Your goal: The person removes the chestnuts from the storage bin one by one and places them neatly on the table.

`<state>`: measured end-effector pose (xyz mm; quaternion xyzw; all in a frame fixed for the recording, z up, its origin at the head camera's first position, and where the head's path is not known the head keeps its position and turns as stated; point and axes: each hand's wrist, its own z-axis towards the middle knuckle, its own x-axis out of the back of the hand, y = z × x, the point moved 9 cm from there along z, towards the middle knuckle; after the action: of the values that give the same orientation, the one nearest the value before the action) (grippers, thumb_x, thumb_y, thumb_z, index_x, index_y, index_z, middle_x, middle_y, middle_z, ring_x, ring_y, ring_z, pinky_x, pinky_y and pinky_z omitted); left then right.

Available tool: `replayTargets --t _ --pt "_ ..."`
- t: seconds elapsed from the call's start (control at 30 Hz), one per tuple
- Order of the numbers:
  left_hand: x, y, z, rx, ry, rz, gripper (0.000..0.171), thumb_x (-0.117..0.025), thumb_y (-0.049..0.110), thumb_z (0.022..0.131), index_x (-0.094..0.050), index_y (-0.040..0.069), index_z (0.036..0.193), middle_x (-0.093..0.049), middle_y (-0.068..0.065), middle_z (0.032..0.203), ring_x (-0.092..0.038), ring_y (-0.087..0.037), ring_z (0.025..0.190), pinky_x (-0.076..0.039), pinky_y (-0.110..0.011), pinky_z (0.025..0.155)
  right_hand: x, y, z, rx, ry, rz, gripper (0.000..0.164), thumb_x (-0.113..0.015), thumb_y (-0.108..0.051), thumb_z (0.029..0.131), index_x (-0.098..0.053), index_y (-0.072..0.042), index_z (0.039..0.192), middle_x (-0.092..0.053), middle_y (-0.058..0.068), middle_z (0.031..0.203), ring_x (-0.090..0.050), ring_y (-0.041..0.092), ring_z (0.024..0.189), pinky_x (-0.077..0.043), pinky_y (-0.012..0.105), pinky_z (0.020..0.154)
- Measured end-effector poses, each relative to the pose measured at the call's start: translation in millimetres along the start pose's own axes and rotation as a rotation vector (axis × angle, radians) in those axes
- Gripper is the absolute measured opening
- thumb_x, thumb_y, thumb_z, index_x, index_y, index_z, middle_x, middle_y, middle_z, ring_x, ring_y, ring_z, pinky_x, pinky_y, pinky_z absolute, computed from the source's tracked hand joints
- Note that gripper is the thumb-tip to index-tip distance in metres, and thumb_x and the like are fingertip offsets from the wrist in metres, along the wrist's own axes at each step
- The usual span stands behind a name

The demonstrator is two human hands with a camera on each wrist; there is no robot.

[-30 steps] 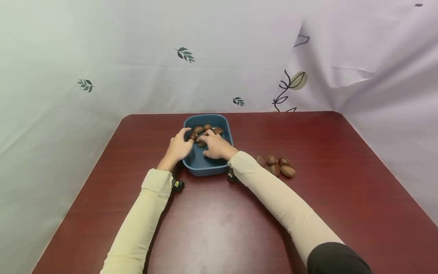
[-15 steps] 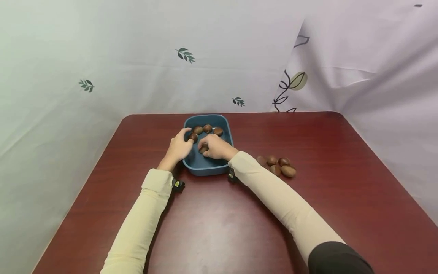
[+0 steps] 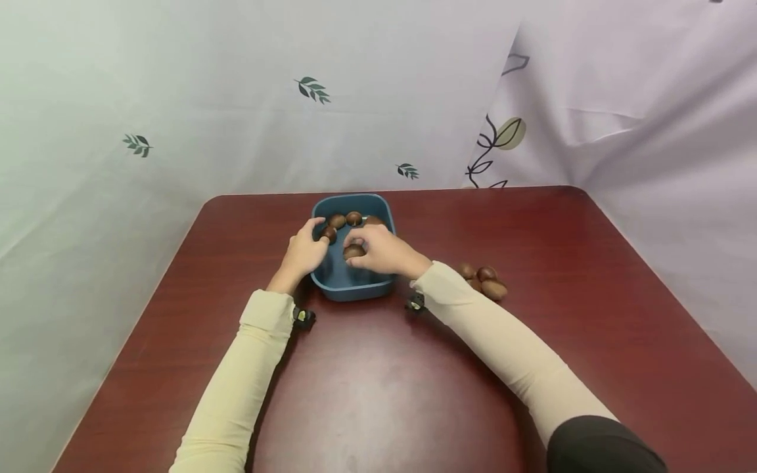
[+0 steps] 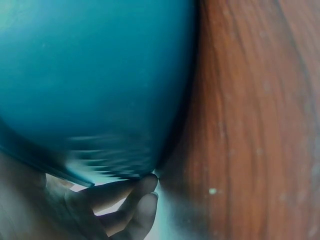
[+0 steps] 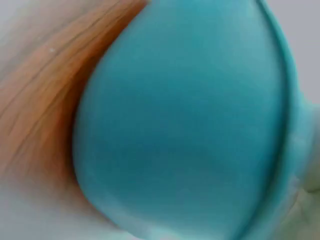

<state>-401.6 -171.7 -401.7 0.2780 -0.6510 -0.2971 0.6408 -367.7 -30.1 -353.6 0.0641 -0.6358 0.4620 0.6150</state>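
Observation:
A blue plastic container point(image 3: 353, 293) stands toward the far side of the table, with several brown chestnuts point(image 3: 337, 221) along its back and left inside. My left hand point(image 3: 303, 255) grips its left wall. Fingers point(image 4: 144, 207) lie along the wall's outside in the left wrist view. Between the thumb and fingers of my right hand point(image 3: 387, 251) is a chestnut point(image 3: 354, 252), held over the container's middle. The right wrist view is mostly filled by the container's outer wall point(image 5: 175, 120); the fingers barely show there.
More chestnuts point(image 3: 493, 289) lie in a small pile on the reddish-brown table point(image 3: 367, 394), right of the container and partly hidden by the right sleeve point(image 3: 491, 328). A white patterned cloth point(image 3: 367, 98) hangs behind the table's far edge.
My right hand has closed its fingers on a chestnut on the container's floor, then lifted it slightly and shifted right. The left hand stays on the container's wall. The head view has tilted a little.

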Motion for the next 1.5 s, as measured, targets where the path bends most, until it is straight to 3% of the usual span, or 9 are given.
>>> replayTargets --t 0.17,0.4,0.53,0.77,1.0,1.3,1.5 --pt "0.7 0.0 -0.3 0.004 0.001 -0.001 0.054 -0.044 0.023 0.099 -0.038 0.017 0.152 -0.042 -0.018 0.151 -0.047 -0.038 0.119 -0.04 -0.052 0.089 27 3 -28 -0.034 0.051 0.034 0.024 -0.072 -0.022 0.09 -0.07 -0.011 0.111 -0.062 0.001 0.095 -0.053 0.013 0.064 -0.046 0.028 0.065" --pt "3.0 -3.0 -0.1 0.002 -0.003 -0.005 0.054 -0.043 0.023 0.099 -0.038 0.017 0.153 -0.041 -0.018 0.152 -0.044 -0.04 0.121 -0.04 -0.053 0.088 63 15 -72 -0.067 0.149 0.064 0.025 -0.072 -0.022 0.091 -0.072 -0.012 0.114 -0.066 0.0 0.098 -0.059 0.017 0.083 -0.05 0.034 0.076" --pt "3.8 -5.5 0.5 0.008 -0.003 -0.003 0.054 -0.043 0.024 0.099 -0.037 0.017 0.153 -0.04 -0.018 0.152 -0.043 -0.04 0.125 -0.039 -0.054 0.09 72 20 -98 -0.078 0.16 0.065 0.026 -0.072 -0.021 0.091 -0.073 -0.013 0.116 -0.068 -0.001 0.101 -0.058 0.017 0.086 -0.049 0.036 0.077" --pt "4.7 -6.7 0.6 0.008 -0.003 0.0 0.054 -0.043 0.023 0.099 -0.037 0.016 0.153 -0.039 -0.019 0.152 -0.045 -0.04 0.121 -0.04 -0.054 0.089 68 22 -138 -0.086 0.151 0.056 0.026 -0.078 -0.015 0.086 -0.074 -0.014 0.112 -0.068 -0.003 0.099 -0.059 0.014 0.079 -0.05 0.033 0.071" --pt "3.2 -6.5 0.9 -0.004 -0.011 -0.002 0.054 -0.043 0.023 0.1 -0.036 0.014 0.153 -0.039 -0.02 0.152 -0.046 -0.04 0.119 -0.04 -0.053 0.088 48 17 -165 -0.121 0.122 0.036 0.026 -0.08 -0.017 0.083 -0.076 -0.014 0.108 -0.066 -0.008 0.09 -0.056 0.009 0.065 -0.049 0.025 0.06" --pt "1.6 -5.3 0.8 -0.005 -0.017 -0.006 0.054 -0.042 0.021 0.1 -0.037 0.014 0.153 -0.04 -0.021 0.151 -0.046 -0.04 0.116 -0.039 -0.052 0.088 35 18 -183 -0.175 0.07 0.07 0.026 -0.079 -0.011 0.081 -0.075 -0.009 0.106 -0.065 -0.01 0.072 -0.055 0.004 0.054 -0.047 0.023 0.053" --pt "0.8 -1.3 1.8 -0.013 -0.019 -0.003 0.055 -0.042 0.021 0.099 -0.037 0.015 0.153 -0.04 -0.02 0.152 -0.045 -0.041 0.118 -0.039 -0.053 0.089 26 14 -186 -0.149 0.039 0.042 0.023 -0.077 -0.011 0.083 -0.074 -0.01 0.105 -0.067 -0.007 0.085 -0.055 0.003 0.055 -0.047 0.022 0.056"
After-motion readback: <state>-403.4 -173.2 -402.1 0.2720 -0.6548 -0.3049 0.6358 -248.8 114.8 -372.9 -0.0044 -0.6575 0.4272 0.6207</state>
